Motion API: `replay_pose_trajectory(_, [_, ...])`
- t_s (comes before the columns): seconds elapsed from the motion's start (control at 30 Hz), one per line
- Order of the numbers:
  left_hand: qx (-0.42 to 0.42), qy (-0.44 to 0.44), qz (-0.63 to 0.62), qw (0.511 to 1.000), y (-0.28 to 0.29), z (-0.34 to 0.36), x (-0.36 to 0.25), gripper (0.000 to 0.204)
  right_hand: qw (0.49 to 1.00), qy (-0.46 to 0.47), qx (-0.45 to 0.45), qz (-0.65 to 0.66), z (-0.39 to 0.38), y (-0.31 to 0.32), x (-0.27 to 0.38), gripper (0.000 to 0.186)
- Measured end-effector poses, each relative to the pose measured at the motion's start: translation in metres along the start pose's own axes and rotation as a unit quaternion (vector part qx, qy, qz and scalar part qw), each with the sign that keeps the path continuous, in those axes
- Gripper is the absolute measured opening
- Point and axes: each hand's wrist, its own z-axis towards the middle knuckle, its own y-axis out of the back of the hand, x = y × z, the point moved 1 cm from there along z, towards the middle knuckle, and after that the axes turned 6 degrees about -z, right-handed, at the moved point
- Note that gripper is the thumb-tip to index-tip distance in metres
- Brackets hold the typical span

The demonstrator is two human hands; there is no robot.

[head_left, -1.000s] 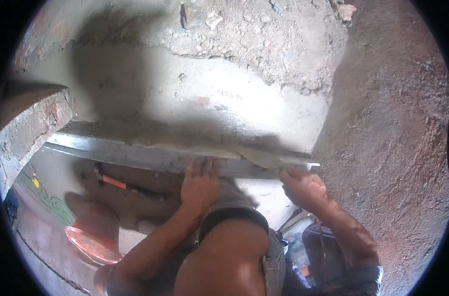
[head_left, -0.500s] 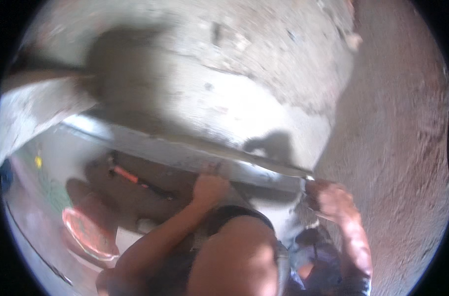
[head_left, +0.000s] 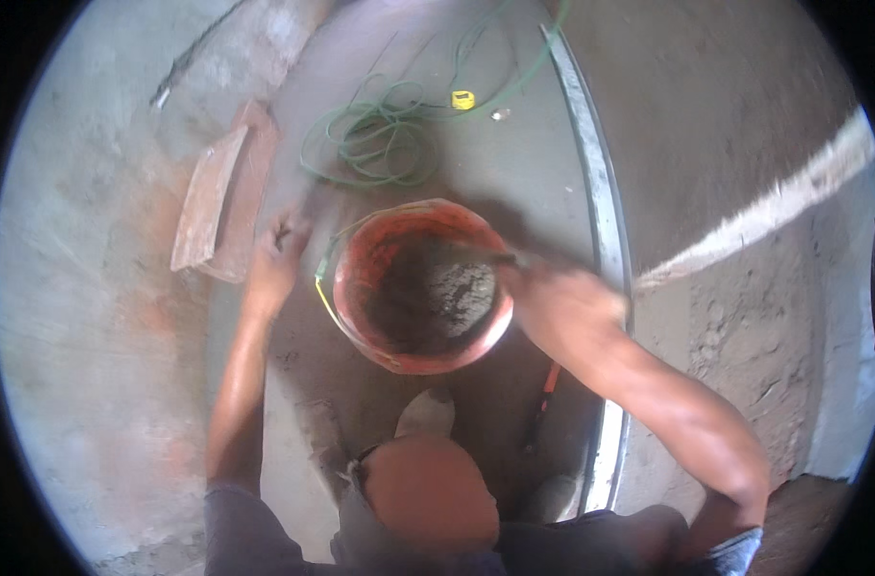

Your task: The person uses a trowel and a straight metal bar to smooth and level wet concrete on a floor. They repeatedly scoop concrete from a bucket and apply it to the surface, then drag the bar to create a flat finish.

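orange bucket [head_left: 420,357] of mortar on concrete floor [head_left: 101,317]; right hand [head_left: 553,302] grips trowel [head_left: 476,254].

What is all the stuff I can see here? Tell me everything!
bucket: one, orange, on the floor in the middle, with grey mortar inside
green cord: one, coiled on the floor beyond the bucket
yellow tape measure: one, small, by the cord
long metal straightedge: one, grey, lying on the floor right of the bucket
board: one, reddish-brown, flat on the floor to the left
orange-handled tool: one, on the floor below the bucket's right side
shoe: one, pale, just below the bucket
left hand: one, resting on the floor left of the bucket
right hand: one, at the bucket's right rim, gripping a tool handle that reaches into the mortar
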Motion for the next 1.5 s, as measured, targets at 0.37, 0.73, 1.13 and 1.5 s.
replay_pose_trajectory(0.37, [0.073,0.181,-0.646,0.737,-0.126,-0.029,0.061,0.045,0.953,-0.071,0.229,0.184,0.035,-0.074,0.067,0.031])
replay_pose_trajectory(0.73, [0.136,0.178,-0.553,0.803,-0.142,-0.037,0.045,0.051,0.874,-0.150,0.062,0.458,-0.015,-0.062,0.091,0.034])
replay_pose_trajectory(1.13, [0.174,0.133,-0.573,0.789,-0.154,-0.039,-0.007,0.050,0.908,-0.231,0.181,0.301,-0.013,-0.108,0.016,0.035])
replay_pose_trajectory(1.5, [0.164,0.150,-0.563,0.796,-0.159,-0.045,-0.019,0.050,0.782,-0.255,0.031,0.568,-0.020,-0.132,0.060,0.041])
